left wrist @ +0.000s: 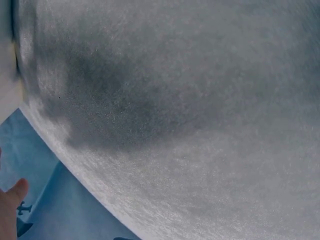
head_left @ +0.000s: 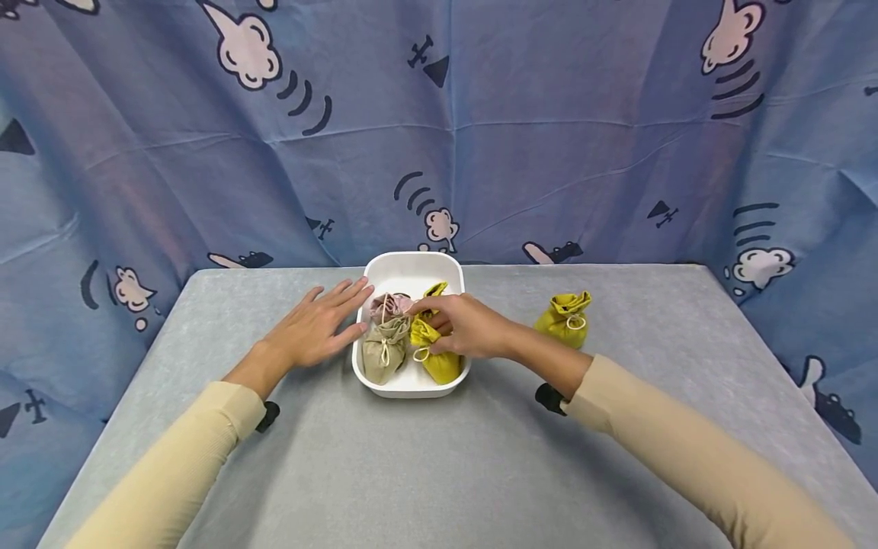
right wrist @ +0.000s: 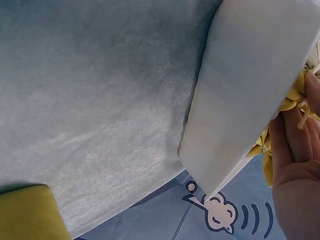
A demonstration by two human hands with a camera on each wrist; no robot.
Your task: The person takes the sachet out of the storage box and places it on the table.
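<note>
As the person wearing the head camera leans over the table, a white rounded rectangular tray (head_left: 411, 267) holds four small cloth bags: a grey-beige drawstring pouch (head_left: 382, 362) near left, a pink cloth pouch (head_left: 388, 305) behind it, a mustard-yellow drawstring pouch (head_left: 442, 366) near right, and a second yellow pouch (head_left: 436, 289) beyond, partly hidden. The near yellow one is plump, its mouth ruffled, a pale cord looped at its neck; the right hand (head_left: 473, 328) pinches it there with curled fingers. The left hand (head_left: 318, 328), fingers spread and gripping nothing, is at the tray's left rim. Another yellow pouch (head_left: 559, 324) stands on the table to the right.

The left wrist view catches mostly grey tabletop (left wrist: 200, 150).

From the right wrist, fingers bend around yellow cloth behind the tray's wall.
</note>
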